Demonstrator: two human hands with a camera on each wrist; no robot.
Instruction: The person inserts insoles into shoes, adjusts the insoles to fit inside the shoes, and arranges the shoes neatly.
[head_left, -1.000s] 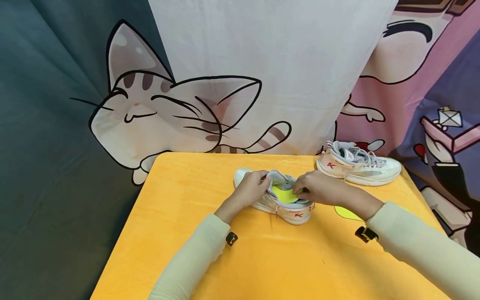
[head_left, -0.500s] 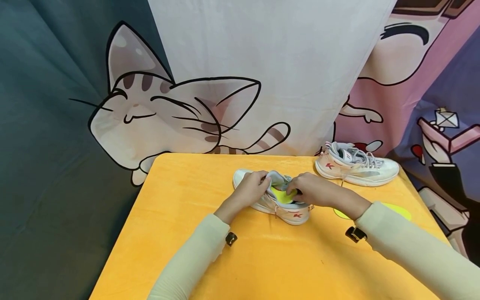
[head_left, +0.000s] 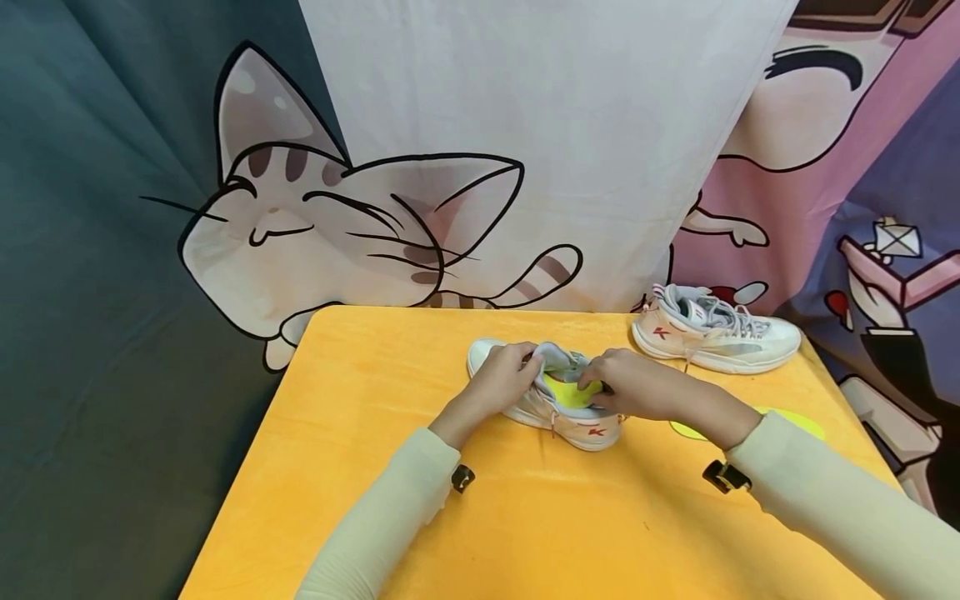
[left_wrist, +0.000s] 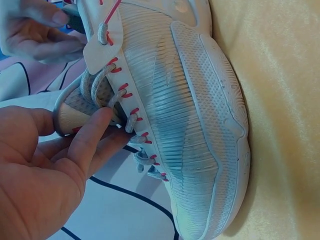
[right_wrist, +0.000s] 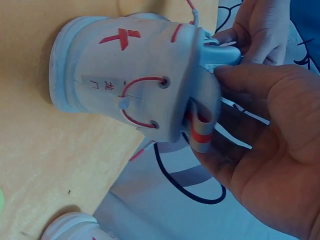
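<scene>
Yellow plush-looking covering spreads over the desk (head_left: 525, 533) in the head view, where a white sneaker with red heel marks (head_left: 577, 429) stands between the hands. A flat, bright yellow-green insole (head_left: 561, 392) lies inside its opening; it looks mostly in, though perhaps not yet pressed flat. The right hand (head_left: 630, 383) curls its fingers into the opening at the insole; whether that grip is closed on it, I cannot tell. A matching second insole (head_left: 798, 421) lies outside on the desk and a second white sneaker (head_left: 731, 337) stands untouched behind, so that pair seems left to do. In the left wrist view, the left hand (left_wrist: 50, 165) pinches the pale padded tongue (left_wrist: 75, 112) beside grey laces. In the right wrist view, the right hand's thumb is at the heel collar, other fingertips hidden.
</scene>
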